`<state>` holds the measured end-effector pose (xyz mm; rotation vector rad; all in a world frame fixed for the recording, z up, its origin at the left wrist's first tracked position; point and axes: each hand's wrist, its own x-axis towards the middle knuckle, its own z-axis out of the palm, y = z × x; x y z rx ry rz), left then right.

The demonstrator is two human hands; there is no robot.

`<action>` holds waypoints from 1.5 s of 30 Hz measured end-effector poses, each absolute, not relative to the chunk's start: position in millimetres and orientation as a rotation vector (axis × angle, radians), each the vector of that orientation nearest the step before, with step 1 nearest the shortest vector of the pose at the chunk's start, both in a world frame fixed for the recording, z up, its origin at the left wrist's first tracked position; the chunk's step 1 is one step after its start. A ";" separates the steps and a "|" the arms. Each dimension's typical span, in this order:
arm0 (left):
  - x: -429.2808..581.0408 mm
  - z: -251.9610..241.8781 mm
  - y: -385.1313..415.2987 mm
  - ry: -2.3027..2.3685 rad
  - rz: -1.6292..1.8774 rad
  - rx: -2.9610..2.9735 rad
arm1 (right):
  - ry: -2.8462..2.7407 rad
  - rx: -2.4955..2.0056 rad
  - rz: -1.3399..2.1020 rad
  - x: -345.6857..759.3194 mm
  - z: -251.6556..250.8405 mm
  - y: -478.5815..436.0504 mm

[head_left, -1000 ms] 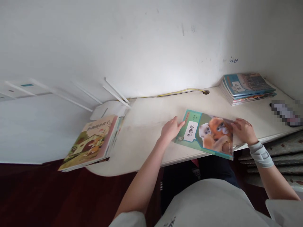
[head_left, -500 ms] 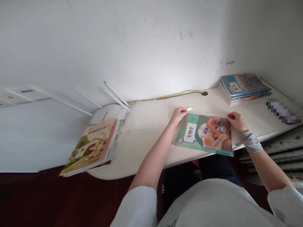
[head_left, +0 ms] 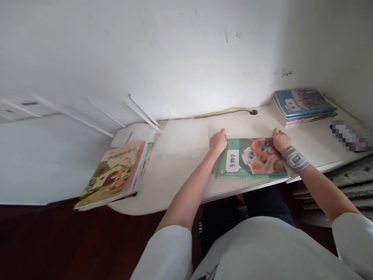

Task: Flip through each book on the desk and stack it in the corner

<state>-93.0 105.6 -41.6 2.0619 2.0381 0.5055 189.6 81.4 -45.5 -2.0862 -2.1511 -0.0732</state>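
Note:
A green biology textbook [head_left: 258,157] with two monkeys on its front lies flat near the desk's front edge. It appears to be in a clear plastic book cover, whose edges are hard to make out. My left hand [head_left: 218,142] is closed at the book's upper left corner, and the fingertips are mostly hidden. At the upper right corner my right hand [head_left: 281,140], with a grey band on the wrist, is closed in the same way. Both hands seem to grip the cover's top edge.
A stack of textbooks [head_left: 305,105] stands at the back right of the white desk [head_left: 177,167], with a pixelated dark object [head_left: 349,136] nearby. Picture books [head_left: 112,175] lie at the left end, beside white metal bars [head_left: 142,116]. A yellow cable [head_left: 221,112] runs along the wall.
The textbook has gone from tilted up off the desk to lying flat. Both hands have turned into fists at its upper corners, the right one moving a little left.

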 end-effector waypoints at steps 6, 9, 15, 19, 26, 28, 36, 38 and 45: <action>-112.6 -35.8 93.9 2.195 0.433 1.986 | -2.215 -2.091 -0.044 166.7 -40.2 108.3; -114.2 -24.0 82.6 2.195 0.411 2.014 | -2.216 -2.099 -0.013 166.1 -37.9 107.4; -70.1 -1.9 40.8 1.923 0.114 2.364 | -2.238 -2.060 -0.010 169.4 -36.5 105.2; -42.8 -17.1 25.3 1.756 -0.076 2.277 | -2.229 -2.032 0.010 172.8 -38.0 106.7; -41.9 -42.6 22.3 1.833 0.074 2.336 | -2.226 -2.000 0.135 185.3 -38.4 119.6; -42.1 -43.9 19.9 1.852 0.114 2.338 | -2.198 -2.031 0.094 182.8 -35.0 119.5; -38.7 -50.1 20.7 1.813 0.301 2.325 | -2.395 -1.390 -0.366 128.7 -30.7 54.8; -48.9 -47.4 22.8 1.717 0.394 2.286 | -2.549 -1.245 -0.299 121.2 -39.0 38.2; -141.7 -42.0 -20.5 1.926 0.861 2.014 | -2.418 -1.499 -0.242 183.8 -57.9 21.4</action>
